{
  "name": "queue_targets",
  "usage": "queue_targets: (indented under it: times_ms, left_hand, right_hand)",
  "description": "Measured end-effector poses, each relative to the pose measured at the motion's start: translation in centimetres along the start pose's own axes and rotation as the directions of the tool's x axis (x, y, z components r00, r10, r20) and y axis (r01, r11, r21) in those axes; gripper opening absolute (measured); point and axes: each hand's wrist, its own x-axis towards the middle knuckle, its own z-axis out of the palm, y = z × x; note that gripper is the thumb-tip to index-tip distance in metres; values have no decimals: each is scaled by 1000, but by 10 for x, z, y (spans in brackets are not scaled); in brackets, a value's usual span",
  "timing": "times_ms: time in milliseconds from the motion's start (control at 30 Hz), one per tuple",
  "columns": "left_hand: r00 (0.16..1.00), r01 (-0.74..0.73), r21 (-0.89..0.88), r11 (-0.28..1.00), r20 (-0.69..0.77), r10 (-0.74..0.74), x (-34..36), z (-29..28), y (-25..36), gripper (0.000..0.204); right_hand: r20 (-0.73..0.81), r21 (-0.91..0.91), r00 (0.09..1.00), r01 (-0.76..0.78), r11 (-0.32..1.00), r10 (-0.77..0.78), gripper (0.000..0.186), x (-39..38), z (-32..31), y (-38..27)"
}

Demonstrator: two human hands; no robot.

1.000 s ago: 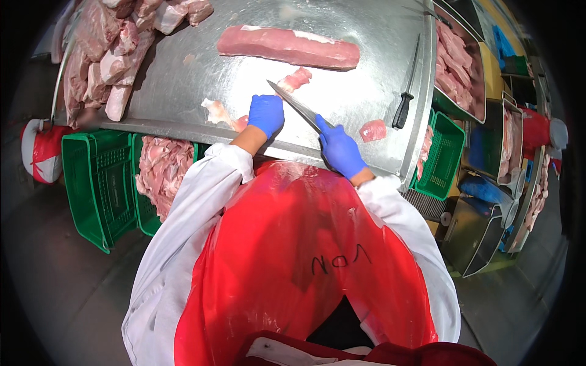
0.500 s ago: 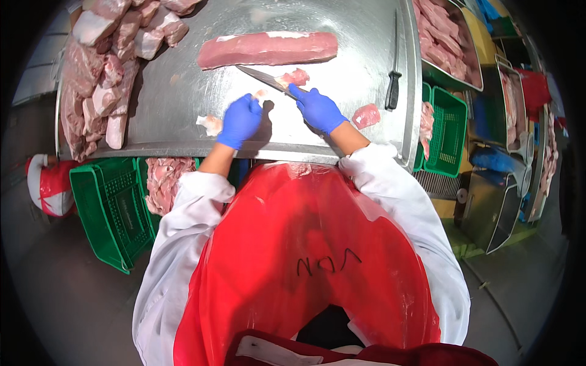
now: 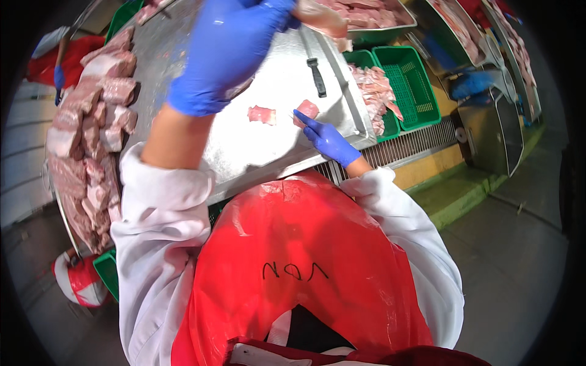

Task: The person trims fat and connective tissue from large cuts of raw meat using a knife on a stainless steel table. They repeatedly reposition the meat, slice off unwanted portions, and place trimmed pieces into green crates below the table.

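My left hand (image 3: 229, 52) in a blue glove is raised close to the camera, shut on a pale piece of meat (image 3: 320, 18) that shows past its fingers. My right hand (image 3: 326, 139), also gloved, rests near the front edge of the steel table (image 3: 274, 152). Its forefinger is stretched out onto a small pink meat piece (image 3: 307, 110). Whether a knife is in that hand is hidden. A second small meat piece (image 3: 261, 114) lies just to its left.
Meat chunks (image 3: 91, 128) are piled along the table's left side. A black-handled tool (image 3: 317, 76) lies on the table. Green crates (image 3: 415, 85), one holding trimmings (image 3: 372, 91), stand at the right. Another person's blue-gloved hand (image 3: 58, 78) is at far left.
My left hand has lifted off the table toward the camera with a piece of meat. The view has swung left, and the right hand now lies by the small piece.
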Motion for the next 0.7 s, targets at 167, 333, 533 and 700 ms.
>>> queue_targets:
  times_ms: [167,333,533,700]
  left_hand:
    - [922,362,51,931,124,-366,-55,29,-109,71]
    - [735,667,631,397,-468,-491,-194,24,-302,78]
    - [968,106,818,566,46,-247,-153,164,-277,49]
    - [985,46,888,458,35,-167,-174,62,-299,8]
  right_hand:
    - [-210,279,961,-118,953,181,53,-76,-29,10]
    - [-463,210,826,-251,945,322,50,-174,-38,63]
    - [-436,545,762,-200,814,479,53,-190,-58,55]
    - [-384,430,848,-186,883,366,47,-143,-75,36]
